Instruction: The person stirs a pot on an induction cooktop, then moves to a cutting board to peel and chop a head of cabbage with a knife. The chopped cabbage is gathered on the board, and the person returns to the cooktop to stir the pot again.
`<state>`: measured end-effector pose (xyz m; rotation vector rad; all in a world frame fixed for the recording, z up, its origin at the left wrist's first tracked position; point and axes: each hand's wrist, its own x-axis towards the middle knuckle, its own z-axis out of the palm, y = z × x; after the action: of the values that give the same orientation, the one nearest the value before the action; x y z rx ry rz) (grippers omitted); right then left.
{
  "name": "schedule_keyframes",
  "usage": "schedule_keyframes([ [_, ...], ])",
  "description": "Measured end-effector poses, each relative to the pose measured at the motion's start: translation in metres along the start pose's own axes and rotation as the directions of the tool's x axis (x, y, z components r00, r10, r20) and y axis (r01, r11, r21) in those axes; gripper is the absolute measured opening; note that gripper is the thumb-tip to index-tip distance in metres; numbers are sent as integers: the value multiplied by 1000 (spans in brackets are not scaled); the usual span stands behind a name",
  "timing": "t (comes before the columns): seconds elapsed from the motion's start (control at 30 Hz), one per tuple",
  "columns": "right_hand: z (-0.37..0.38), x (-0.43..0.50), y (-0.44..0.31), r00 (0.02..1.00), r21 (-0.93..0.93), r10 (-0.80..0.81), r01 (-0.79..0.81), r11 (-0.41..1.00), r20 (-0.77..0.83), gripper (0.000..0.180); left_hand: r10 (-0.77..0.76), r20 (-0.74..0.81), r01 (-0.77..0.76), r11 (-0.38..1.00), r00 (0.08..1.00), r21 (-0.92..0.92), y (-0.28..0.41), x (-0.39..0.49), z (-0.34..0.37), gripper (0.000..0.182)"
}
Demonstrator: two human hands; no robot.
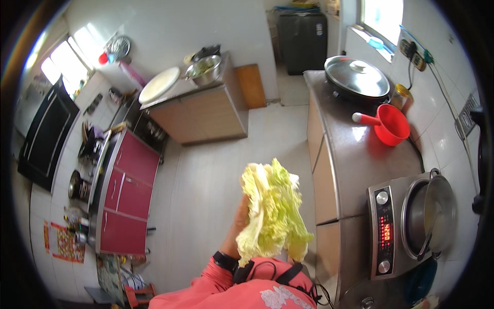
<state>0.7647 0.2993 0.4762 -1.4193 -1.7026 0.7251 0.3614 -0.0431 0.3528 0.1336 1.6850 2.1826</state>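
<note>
A bunch of pale green napa cabbage leaves [272, 210] is held up in front of my body. My left hand [242, 216] grips it from the left side, its fingers mostly hidden behind the leaves; a black band circles that wrist below a pink sleeve. My right hand is not in view; it may be behind the cabbage or my body. To the right, a steel pot [417, 216] sits on an induction cooker [382, 251] with a lit red display. A steel pan or lid with handles leans at the pot's right, with a ladle [424, 243] across it.
The right counter [347, 181] also holds a red plastic dipper [391, 125], a glass-lidded electric pan [359, 79] and a yellow-lidded jar [401, 96]. A far counter bears a round board [160, 85] and a steel bowl of greens [204, 71]. Red cabinets [127, 197] stand left.
</note>
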Motion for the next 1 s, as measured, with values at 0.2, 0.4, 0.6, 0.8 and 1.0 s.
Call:
schedule_keyframes([
  [0.2,73,-52,-86,884,230,42,-167,959,466,33,21,-49,-39,910,999,-412,33,-26,-54,78],
  [0.4,161,-113,-171,580,233,-33,-273,933,814,32,-96,-154,-26,766,983,-642,49,-38,-144,75],
  [0.6,282,-212,-242,420,68,10,-170,983,907,27,-219,-317,-127,604,923,-787,42,-67,-302,72],
  [0.8,424,-372,-355,245,337,-270,-294,895,931,42,-250,-402,-224,527,881,-819,68,-70,-459,69],
  [1.0,548,-472,-415,162,198,-149,-348,916,975,42,-286,-546,-355,513,788,-781,91,-89,-581,67],
])
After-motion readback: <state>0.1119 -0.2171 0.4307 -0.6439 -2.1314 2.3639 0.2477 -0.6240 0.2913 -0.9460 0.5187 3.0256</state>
